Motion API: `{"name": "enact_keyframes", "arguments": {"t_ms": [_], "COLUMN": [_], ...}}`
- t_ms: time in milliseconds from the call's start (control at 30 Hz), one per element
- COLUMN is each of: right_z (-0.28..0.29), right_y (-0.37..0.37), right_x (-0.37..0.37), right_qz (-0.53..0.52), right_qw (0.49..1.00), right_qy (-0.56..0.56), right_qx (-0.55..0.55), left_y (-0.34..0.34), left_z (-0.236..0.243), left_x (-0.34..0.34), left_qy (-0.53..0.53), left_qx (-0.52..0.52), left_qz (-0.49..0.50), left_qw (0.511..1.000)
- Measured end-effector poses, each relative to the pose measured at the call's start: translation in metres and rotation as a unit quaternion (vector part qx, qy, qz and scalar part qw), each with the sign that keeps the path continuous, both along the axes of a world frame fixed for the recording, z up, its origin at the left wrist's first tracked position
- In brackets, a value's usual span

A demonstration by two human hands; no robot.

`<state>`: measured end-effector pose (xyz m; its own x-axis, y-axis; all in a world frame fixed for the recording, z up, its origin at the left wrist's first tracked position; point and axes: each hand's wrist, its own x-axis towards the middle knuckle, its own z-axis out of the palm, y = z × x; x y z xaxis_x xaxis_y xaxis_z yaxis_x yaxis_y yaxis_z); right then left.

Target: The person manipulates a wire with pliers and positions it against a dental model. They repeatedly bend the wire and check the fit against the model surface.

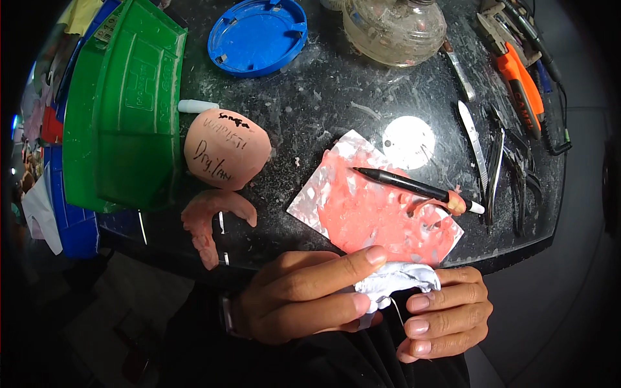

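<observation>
At the bench's near edge, my left hand (304, 294) is closed on a small white moulded piece (391, 278), with a finger and thumb at its left side. My right hand (446, 313) grips the piece's right end with curled fingers, and a thin wire (399, 310) hangs below it by those fingers. Just beyond my hands lies a white sheet (303, 205) smeared with pink material, with a black pen-like tool (398, 183) across it. A curved pink piece (204, 229) and a rounded pink block (226, 147) with handwriting lie to the left.
Green bins (119, 123), a white marker (197, 105) and a blue lid (257, 35) are at the back left. A dusty glass vessel (394, 29) stands at the back. Knives (472, 139), pliers (522, 174) and an orange-handled tool (521, 87) lie on the dark bench (336, 97) at the right.
</observation>
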<state>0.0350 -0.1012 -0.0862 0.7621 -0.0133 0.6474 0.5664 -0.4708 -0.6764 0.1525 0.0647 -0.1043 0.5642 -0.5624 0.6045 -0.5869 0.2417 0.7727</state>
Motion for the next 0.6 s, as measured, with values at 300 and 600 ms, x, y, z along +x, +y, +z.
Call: {"name": "enact_keyframes", "arguments": {"t_ms": [300, 600], "right_z": [0.0014, 0.0001], "right_y": [-0.0017, -0.0013], "right_x": [-0.0028, -0.0028], "right_qz": [-0.005, -0.006], "right_qw": [1.000, 1.000], "right_qy": [0.018, 0.010], "right_qx": [-0.015, -0.013], "left_y": [-0.0005, -0.0030], "left_z": [-0.0023, -0.0029], "left_x": [-0.0006, -0.0080], "left_qy": [0.002, 0.036], "left_qx": [-0.008, -0.020], "left_qz": [-0.003, 0.018], "left_qw": [1.000, 0.999]}}
